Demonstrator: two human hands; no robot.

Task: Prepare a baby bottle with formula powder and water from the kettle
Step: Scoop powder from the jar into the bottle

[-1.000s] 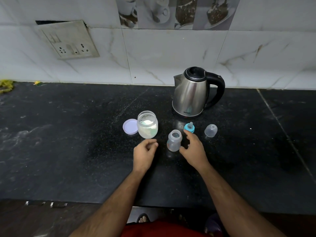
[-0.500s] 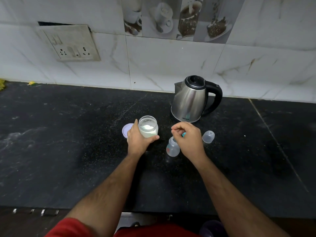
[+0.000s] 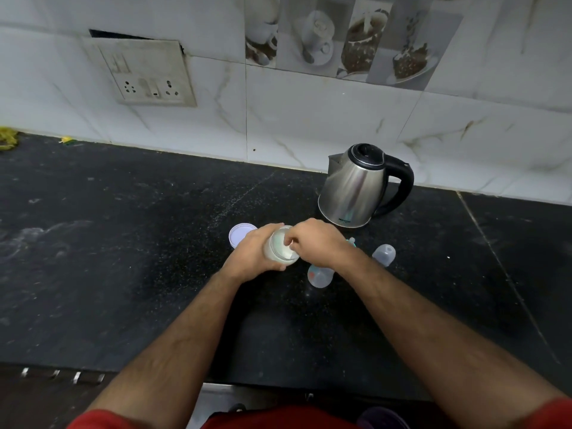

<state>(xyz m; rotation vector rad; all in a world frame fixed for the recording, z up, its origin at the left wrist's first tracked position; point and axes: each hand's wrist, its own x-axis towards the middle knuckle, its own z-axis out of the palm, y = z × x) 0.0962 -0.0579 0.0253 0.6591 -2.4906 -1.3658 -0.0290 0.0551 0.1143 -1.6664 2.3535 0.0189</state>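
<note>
My left hand (image 3: 252, 253) grips the clear jar of white formula powder (image 3: 280, 249) and holds it tilted toward me over the black counter. My right hand (image 3: 315, 241) reaches into the jar's open mouth with pinched fingertips; what they hold is hidden. The small clear baby bottle (image 3: 319, 275) stands open just right of the jar, partly under my right wrist. Its teal nipple ring (image 3: 352, 242) peeks out behind my right hand. The clear bottle cap (image 3: 383, 254) lies further right. The steel kettle (image 3: 356, 188) with its black handle stands behind them.
The jar's lilac lid (image 3: 240, 235) lies flat to the left of my left hand. A switch and socket plate (image 3: 145, 75) is on the tiled wall. Yellow scraps (image 3: 7, 139) lie at the counter's far left. The counter's front edge (image 3: 123, 371) is near my body.
My left hand closed on the powder jar, lifted and tilted it. My right hand left the bottle and moved left into the jar's mouth. The camera moved closer.
</note>
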